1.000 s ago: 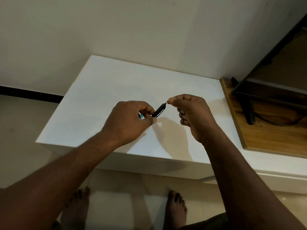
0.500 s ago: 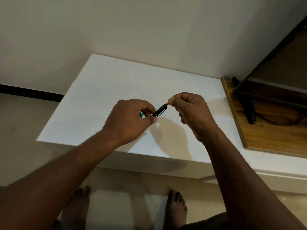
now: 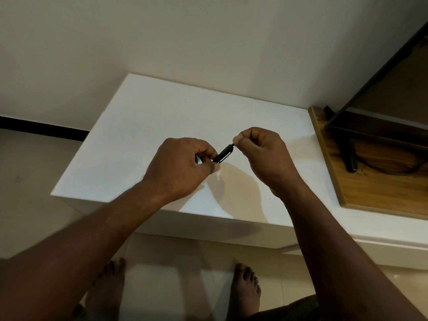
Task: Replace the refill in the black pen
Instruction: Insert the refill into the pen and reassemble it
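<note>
A short stretch of the black pen (image 3: 223,154), with its clip, shows between my two hands above the white table (image 3: 143,126). My left hand (image 3: 183,165) grips the pen's lower end, and a bit of teal shows inside its fingers. My right hand (image 3: 261,154) pinches the pen's upper tip between thumb and forefinger. The rest of the pen is hidden in my left fist. No refill can be made out.
A wooden board (image 3: 379,191) lies on the right, with a black stand (image 3: 347,154) and a cable on it. A pale wall rises behind the table. My bare feet stand on the tiled floor (image 3: 27,181) below the table's front edge.
Both hands have shifted a little, staying on the pen. The grip looks the same.
</note>
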